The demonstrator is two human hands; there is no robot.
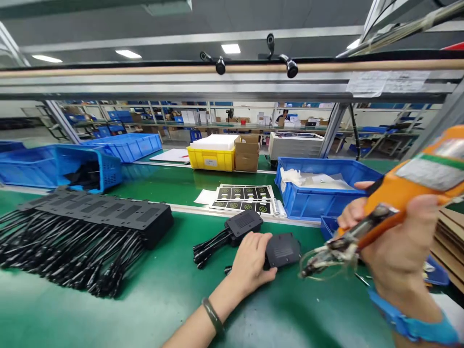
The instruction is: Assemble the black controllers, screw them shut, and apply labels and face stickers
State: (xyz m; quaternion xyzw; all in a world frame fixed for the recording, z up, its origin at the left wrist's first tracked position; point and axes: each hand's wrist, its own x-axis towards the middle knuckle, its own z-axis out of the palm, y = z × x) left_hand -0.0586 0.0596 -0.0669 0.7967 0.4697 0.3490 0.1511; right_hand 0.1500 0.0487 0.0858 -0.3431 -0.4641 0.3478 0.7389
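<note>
My left hand [252, 261] grips the cable end of a black plastic box [285, 249], thumb on its near side and fingers over the far side. Most of that box's cables are hidden under the hand. Just behind it lies a second black box [244, 224] with a bundle of black cables [210, 246]. My right hand [398, 237] is wrapped round an orange hot glue gun [409, 188], slightly blurred. The gun's nozzle, crusted with strings of glue, points down and left, apart from the box and just to its right.
At left stands a row of similar black boxes [105, 210] with cables toward me. Label sheets [242, 198] lie behind the work area. Blue bins [311, 198] stand at back right and left, with a yellow bin [210, 158] between. Cardboard [449, 241] is stacked at right.
</note>
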